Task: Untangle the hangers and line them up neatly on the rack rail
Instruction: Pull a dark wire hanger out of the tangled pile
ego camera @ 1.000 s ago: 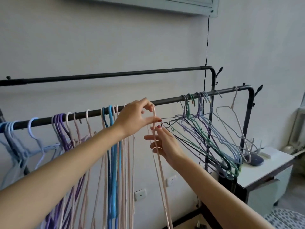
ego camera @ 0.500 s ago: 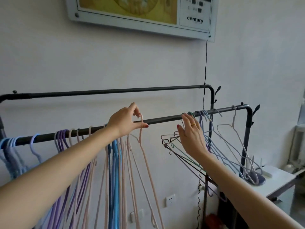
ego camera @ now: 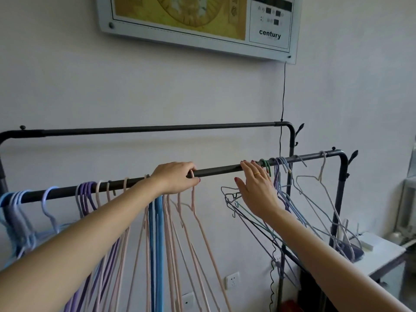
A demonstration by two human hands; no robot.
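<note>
A dark rack rail (ego camera: 220, 171) runs across the view, rising to the right. My left hand (ego camera: 175, 178) grips the hook of a pink hanger (ego camera: 198, 221), which sits over the rail. To its left hang ordered pink, blue (ego camera: 157, 244), purple (ego camera: 86, 194) and light-blue hangers (ego camera: 13, 206). My right hand (ego camera: 256, 190) is spread with its fingertips on the rail, in front of a tangled bunch of wire hangers (ego camera: 288, 212) in green, purple, blue and black. A pale hanger (ego camera: 324, 190) hangs alone near the rail's right end.
A second, higher rail (ego camera: 157, 129) runs behind. A framed wall panel (ego camera: 202, 25) hangs above, with a black cable (ego camera: 283, 93) dropping from it. A white cabinet (ego camera: 380, 255) stands at lower right. Wall sockets (ego camera: 233, 279) sit low on the wall.
My left hand has lifted the pink hanger and set its hook over the rail. My right hand let go of it and moved right, up to the rail by the tangled bunch.
</note>
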